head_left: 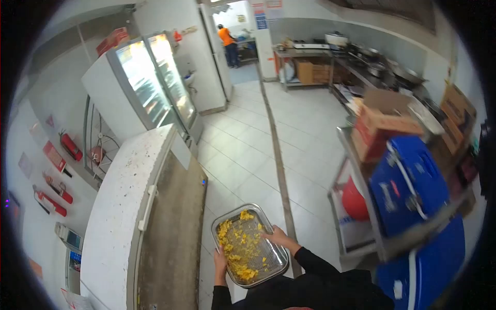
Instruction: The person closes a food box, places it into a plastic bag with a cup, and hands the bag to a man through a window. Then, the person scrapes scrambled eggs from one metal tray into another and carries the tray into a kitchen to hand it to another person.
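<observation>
A rectangular metal tray (275,247) with a perforated-looking base is held in front of my body, over the tiled floor. Yellow-orange food pieces (241,272) are scattered in it, thickest along the left side and near corner. My left hand (220,261) grips the tray's left rim. At the right rim, my right hand (279,237) holds on with its thumb over the edge. The fingers beneath the tray are hidden on both sides.
A white chest freezer (124,206) stands close on my left, with a lit glass-door fridge (155,82) beyond. On the right, a metal rack (356,227) carries blue cool boxes (411,181) and a cardboard box (385,126). A person in orange (226,39) stands past the doorway.
</observation>
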{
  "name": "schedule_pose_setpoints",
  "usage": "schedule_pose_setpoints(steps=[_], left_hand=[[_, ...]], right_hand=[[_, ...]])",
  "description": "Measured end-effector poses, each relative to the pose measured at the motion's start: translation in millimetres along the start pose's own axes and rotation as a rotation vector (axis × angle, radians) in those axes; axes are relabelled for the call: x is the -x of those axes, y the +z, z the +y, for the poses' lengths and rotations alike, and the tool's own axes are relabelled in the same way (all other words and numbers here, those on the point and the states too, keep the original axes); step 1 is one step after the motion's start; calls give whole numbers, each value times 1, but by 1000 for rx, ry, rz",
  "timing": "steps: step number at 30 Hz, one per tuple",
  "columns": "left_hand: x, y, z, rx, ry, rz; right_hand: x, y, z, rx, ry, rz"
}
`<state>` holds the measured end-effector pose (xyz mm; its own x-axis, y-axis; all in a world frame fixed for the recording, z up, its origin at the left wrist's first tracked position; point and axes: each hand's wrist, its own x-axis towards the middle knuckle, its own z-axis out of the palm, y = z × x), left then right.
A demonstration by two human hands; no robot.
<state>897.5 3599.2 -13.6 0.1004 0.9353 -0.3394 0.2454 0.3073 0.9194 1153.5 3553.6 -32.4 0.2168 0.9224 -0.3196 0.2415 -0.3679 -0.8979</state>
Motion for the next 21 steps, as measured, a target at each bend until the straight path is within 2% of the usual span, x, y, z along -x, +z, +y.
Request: schedule_pose_setpoints(steps=[1, 2, 4, 7, 8, 11, 12, 13, 15, 18, 21], left_hand=[[-101, 9, 7, -114, -63, 35], [-199, 15, 6, -243, -128, 73], [-276, 17, 19, -349, -138, 96], [-368, 67, 62, -249, -54, 4], [-395, 88, 83, -224, -20, -30], [-499, 161, 129, -261, 119, -13], [-537, 185, 135, -272, 160, -54], [-574, 210, 143, -286, 200, -98], [-616, 257, 195, -194, 189, -198], [-718, 309, 232, -124, 116, -299], [-822, 328, 253, -214, 88, -164]], right_hand=[[-99, 3, -14, 66, -78, 35], [-184, 0, -38, 54, -58, -14], [-255, -14, -45, 83, 10, -42], [-342, -62, -71, -44, 113, -140], [-359, -85, -85, -75, 52, -49], [-467, -142, -52, -113, -64, 127], [-489, -161, -57, -49, -66, 276], [-505, -180, -63, 11, -61, 427], [-565, -220, -53, 94, 53, 505], [-674, -264, -50, 142, 120, 648], [-773, -300, -78, -24, 108, 413]])
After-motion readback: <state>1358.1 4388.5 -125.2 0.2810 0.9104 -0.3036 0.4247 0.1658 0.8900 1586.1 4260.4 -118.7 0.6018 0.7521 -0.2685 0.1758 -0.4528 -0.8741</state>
